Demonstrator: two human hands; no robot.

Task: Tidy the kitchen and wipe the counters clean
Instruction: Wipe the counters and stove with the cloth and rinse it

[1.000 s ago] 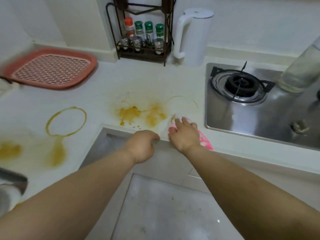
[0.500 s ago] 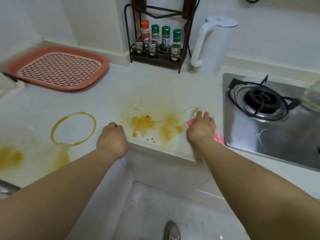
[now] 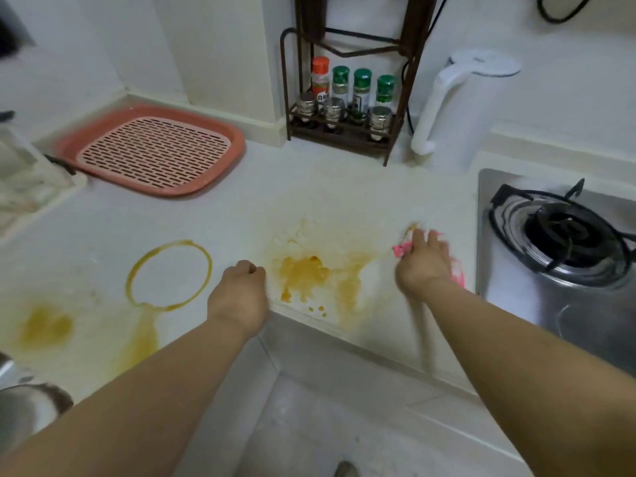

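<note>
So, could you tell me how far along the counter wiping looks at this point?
Early on. Nothing looks finished, though the counter is bare by the stove. In hand: the right hand presses a pink cloth at the edge of the orange spill; the left hand holds nothing. Left: that spill, the ring stain and the yellow smears.

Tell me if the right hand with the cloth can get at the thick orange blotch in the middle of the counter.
Probably yes. The right hand presses the pink cloth on the counter just right of the orange blotch, with only smeared surface between. The left hand rests on the far side, not blocking.
</note>
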